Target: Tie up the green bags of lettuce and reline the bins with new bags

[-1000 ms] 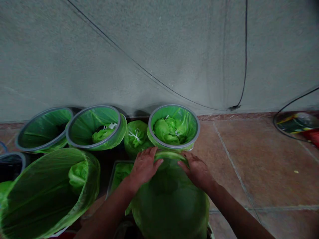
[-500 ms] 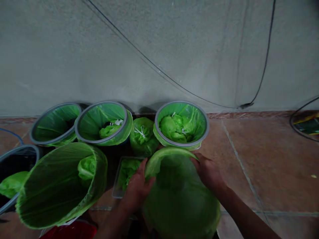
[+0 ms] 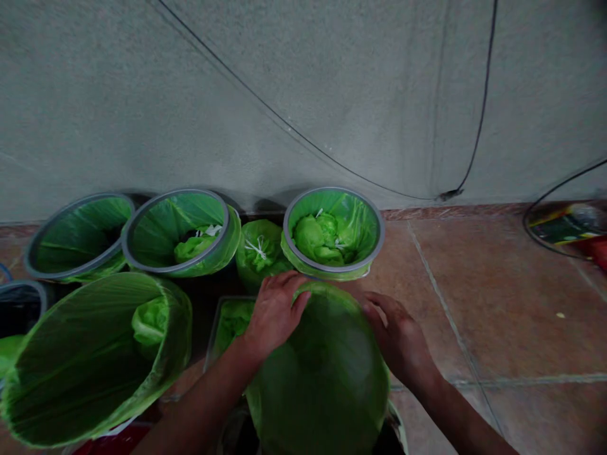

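A thin green plastic bag (image 3: 327, 373) is spread open over a round bin in front of me. The bin itself is mostly hidden under it. My left hand (image 3: 279, 313) lies at the upper left of the bag's mouth, closed over the edge with the thumb on the inner side. At the right edge, my right hand (image 3: 401, 335) has its fingers bent round the plastic. Just beyond the bag stands a grey-rimmed bin (image 3: 380, 237) lined with green plastic and holding bunched green bags. Beside my left forearm is a clear tray (image 3: 213, 325) with crumpled green plastic.
On the left, a large green-lined bin (image 3: 71, 366) leans with a bunched bag inside. Two grey-rimmed lined bins (image 3: 126, 234) stand along the wall (image 3: 303, 95). A tied green bag (image 3: 256, 249) sits between bins. Black cable (image 3: 486, 95) hangs at right above the tiled floor (image 3: 512, 303).
My left hand has moved up and right along the bag's edge. The bag's mouth is now pulled more evenly over the bin. The view has shifted slightly right.
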Action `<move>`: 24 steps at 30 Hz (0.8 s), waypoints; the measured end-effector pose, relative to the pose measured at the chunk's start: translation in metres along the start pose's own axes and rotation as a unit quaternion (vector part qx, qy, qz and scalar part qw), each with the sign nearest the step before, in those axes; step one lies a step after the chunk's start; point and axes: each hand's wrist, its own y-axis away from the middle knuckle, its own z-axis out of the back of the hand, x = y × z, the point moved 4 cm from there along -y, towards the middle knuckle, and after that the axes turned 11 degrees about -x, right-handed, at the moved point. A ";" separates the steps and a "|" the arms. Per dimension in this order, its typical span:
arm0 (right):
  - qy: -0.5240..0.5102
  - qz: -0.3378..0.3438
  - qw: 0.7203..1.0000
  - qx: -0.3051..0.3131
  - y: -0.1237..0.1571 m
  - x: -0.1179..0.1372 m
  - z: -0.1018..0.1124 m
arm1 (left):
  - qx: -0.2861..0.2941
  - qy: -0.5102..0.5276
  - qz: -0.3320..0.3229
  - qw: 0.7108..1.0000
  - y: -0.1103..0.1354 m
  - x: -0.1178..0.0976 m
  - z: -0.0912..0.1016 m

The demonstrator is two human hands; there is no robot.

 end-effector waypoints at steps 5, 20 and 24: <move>0.031 0.107 0.991 0.073 -0.039 0.024 -0.043 | 0.046 -0.008 -0.050 0.998 -0.018 -0.017 -0.030; 0.122 0.139 0.960 0.210 -0.028 0.018 -0.063 | 0.153 -0.094 -0.016 0.984 -0.017 0.001 -0.046; 0.103 0.071 0.973 0.196 -0.025 0.011 -0.056 | 0.139 -0.121 0.002 0.983 -0.011 -0.002 -0.039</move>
